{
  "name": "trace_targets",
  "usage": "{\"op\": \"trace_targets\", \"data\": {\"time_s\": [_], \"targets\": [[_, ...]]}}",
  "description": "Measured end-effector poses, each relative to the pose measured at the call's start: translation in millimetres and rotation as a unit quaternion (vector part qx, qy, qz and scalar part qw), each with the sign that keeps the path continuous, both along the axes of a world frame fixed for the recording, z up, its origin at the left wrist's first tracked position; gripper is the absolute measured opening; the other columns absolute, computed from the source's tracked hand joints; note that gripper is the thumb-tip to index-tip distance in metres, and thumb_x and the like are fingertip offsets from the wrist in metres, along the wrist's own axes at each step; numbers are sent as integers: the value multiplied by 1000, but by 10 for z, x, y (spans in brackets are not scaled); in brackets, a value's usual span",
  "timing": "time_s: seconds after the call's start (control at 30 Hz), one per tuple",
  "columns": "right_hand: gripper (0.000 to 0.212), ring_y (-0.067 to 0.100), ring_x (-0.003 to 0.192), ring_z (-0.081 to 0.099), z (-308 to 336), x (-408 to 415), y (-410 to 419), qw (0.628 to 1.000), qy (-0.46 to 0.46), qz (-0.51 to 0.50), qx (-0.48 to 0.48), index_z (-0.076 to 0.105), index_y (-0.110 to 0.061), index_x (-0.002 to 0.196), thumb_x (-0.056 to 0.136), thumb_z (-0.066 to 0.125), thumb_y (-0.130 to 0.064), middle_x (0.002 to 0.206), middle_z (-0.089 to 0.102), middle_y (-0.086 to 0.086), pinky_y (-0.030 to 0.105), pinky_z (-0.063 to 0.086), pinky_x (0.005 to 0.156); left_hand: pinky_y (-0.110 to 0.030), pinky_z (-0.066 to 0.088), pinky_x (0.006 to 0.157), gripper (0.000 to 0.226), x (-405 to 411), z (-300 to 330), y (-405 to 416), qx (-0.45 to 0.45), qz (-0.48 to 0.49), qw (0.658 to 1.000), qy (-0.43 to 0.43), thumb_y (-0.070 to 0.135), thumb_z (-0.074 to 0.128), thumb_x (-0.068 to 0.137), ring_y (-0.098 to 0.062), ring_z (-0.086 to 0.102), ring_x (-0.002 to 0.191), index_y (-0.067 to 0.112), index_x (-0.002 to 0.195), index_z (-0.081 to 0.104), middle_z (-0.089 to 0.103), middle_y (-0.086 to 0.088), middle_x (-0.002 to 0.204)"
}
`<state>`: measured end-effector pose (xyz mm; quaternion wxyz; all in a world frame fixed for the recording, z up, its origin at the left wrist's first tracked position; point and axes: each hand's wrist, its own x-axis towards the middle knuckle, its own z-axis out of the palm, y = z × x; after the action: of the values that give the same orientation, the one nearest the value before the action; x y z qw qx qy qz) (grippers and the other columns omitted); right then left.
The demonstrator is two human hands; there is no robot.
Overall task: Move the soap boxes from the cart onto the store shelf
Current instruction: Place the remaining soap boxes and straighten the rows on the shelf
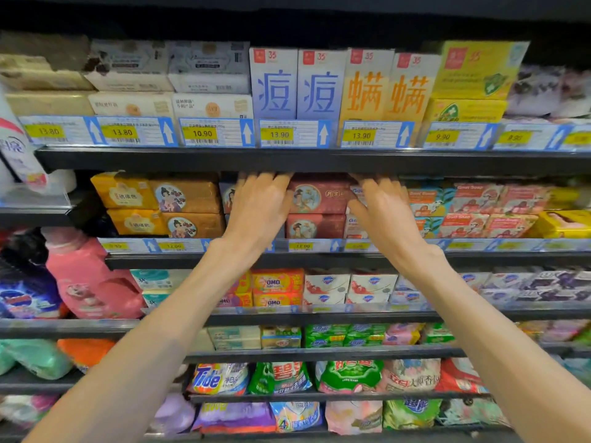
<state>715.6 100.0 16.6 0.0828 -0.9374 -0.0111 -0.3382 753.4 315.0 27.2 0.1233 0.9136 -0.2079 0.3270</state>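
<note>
Both hands, the left hand [259,209] and right hand [385,212], press flat with straight fingers beside the stacked dark-red cardboard soap boxes [316,206] on the black metal shelf [319,260], where an uneven shove could topple the stack forward.

top-shelf price tags [279,134]: 13.80, 13.80, 10.90, 13.90, 13.90, 9.90 | orange boxes [277,281]: OMO | bottom bag [220,378]: Tide | red-green boxes [473,198]: Goat Soap

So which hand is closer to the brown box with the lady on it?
The left hand. It's just to the right of the brown boxes, with a small gap between. The right hand is farther right, past the dark red boxes.
</note>
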Motion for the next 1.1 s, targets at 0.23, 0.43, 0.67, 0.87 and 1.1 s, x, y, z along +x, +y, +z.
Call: {"op": "trace_targets", "data": {"time_s": [0.23, 0.43, 0.67, 0.87, 1.1], "targets": [[33, 41, 106, 60, 8, 56, 9, 1000, 3, -7, 0, 65, -11, 124, 97, 58, -31, 110, 69, 18, 47, 43, 100, -53, 37, 106, 34, 65, -18, -39, 13, 14, 999, 47, 26, 51, 102, -44, 58, 117, 14, 130, 65, 67, -14, 125], [32, 39, 101, 61, 39, 33, 28, 1000, 5, -4, -4, 67, -7, 118, 97, 59, -31, 107, 70, 18, 47, 46, 96, -54, 24, 118, 33, 82, -53, -68, -4, 6, 1000, 19, 25, 53, 102, -40, 51, 130, 18, 133, 65, 65, -8, 134], [32, 36, 99, 63, -5, 52, -6, 1000, -8, 2, -6, 67, -8, 118, 97, 59, -31, 107, 70, 16, 48, 50, 92, -57, 27, 117, 33, 45, -74, -74, -8, 4, 1000, 2, 22, 57, 100, -40, 51, 130, 16, 131, 66, 66, -9, 131], [33, 34, 106, 59, -67, 97, -33, 1000, -4, 6, 3, 64, -12, 123, 98, 56, -32, 115, 68, 13, 44, 45, 98, -54, 35, 111, 31, 91, -134, -56, 12, 19, 999, -36, 30, 59, 98, -35, 56, 124, 20, 126, 70, 69, -5, 125], [36, 35, 104, 61, -87, 92, -40, 1000, -25, 14, 0, 63, -12, 127, 97, 58, -31, 114, 69, 14, 48, 47, 97, -53, 32, 114, 32, 117, -183, -51, -7, 15, 999, -40, 29, 59, 99, -35, 55, 125, 19, 127, 69, 69, -5, 126]]}}
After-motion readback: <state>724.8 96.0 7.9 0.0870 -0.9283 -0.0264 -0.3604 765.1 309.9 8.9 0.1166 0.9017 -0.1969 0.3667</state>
